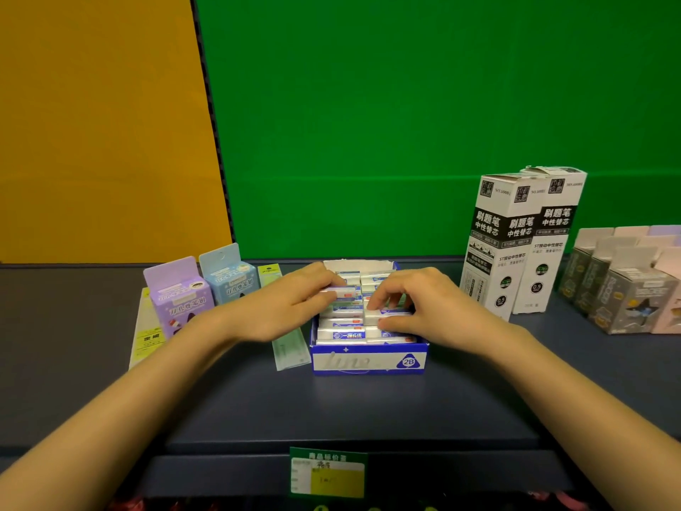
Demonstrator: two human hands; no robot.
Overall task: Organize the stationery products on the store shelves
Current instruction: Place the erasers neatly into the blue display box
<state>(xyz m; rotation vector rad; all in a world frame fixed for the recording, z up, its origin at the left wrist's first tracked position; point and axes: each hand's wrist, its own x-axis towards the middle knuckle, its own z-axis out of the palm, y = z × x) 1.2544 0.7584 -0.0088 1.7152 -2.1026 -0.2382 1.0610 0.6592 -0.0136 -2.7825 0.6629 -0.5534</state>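
The left hand pinches a left-row eraser between the thumb and the curled fingers. The right hand has its fingers bent down and grips a right-row eraser from the top and the side. Both erasers sit inside the blue and white display box, which holds two rows of wrapped erasers.

Closest to the camera, a green and yellow price label hangs on the front edge of the dark shelf. The display box stands in the middle of this shelf, and its front wall shows "2B". Just beside its left wall lies a flat green packet. Further left lies a flat yellow packet, and on it stands a purple box, with a light blue box behind it. On the right stand two tall white refill boxes, upright and touching. Further right is a group of grey boxes. At the back are a green panel and an orange panel.
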